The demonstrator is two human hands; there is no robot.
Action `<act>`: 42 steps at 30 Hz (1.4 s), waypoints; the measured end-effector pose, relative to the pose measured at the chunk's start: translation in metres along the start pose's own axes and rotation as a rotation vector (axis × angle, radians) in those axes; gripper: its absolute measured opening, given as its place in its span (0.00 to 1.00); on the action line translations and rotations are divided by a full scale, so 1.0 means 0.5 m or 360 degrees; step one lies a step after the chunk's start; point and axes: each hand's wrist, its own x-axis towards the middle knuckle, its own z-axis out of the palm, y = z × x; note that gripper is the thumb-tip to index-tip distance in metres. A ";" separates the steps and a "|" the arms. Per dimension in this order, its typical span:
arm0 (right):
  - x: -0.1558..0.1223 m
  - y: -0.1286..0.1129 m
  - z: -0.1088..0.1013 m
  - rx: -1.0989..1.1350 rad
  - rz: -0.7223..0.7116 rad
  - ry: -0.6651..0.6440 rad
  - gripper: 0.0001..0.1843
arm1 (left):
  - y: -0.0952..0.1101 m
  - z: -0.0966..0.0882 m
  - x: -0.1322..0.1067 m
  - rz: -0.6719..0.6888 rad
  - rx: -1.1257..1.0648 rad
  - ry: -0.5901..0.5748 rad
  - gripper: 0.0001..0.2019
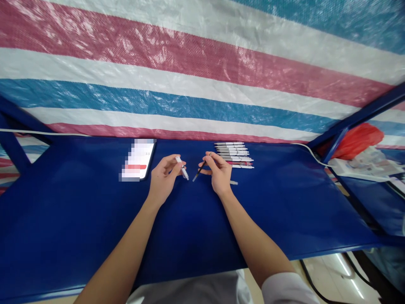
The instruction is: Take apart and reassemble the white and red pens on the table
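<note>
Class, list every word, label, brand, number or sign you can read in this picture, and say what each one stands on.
"55": on the screen of the phone; possibly part of a longer number.
Rest of that screen: pixelated, unreadable.
Row of pens: any print is too small to read.
White pen barrel in the left hand: any print is too small to read.
</note>
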 end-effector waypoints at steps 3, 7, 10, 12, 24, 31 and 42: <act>0.002 0.002 -0.002 0.0035 0.0027 -0.0009 0.17 | -0.003 -0.001 0.001 0.0013 -0.0003 -0.0001 0.19; 0.004 0.003 -0.003 0.0052 0.0038 -0.0012 0.17 | -0.006 -0.002 0.002 0.0013 0.0010 -0.0014 0.19; 0.004 0.002 -0.002 0.0065 0.0034 -0.0005 0.16 | -0.006 -0.003 0.002 0.0004 0.0030 -0.0030 0.19; 0.004 0.001 -0.002 0.0073 0.0033 -0.0002 0.16 | -0.004 -0.003 0.002 0.0002 0.0036 -0.0035 0.19; 0.004 0.001 0.000 0.0016 -0.0090 0.0089 0.13 | -0.008 -0.008 0.004 0.0036 0.0074 -0.0037 0.18; 0.005 0.002 0.000 -0.0007 -0.0111 0.0087 0.13 | -0.006 -0.008 0.003 0.0050 0.0110 -0.0036 0.18; 0.005 0.002 0.001 0.0063 -0.0138 0.0147 0.14 | -0.010 -0.008 0.002 0.0092 0.0086 -0.0088 0.19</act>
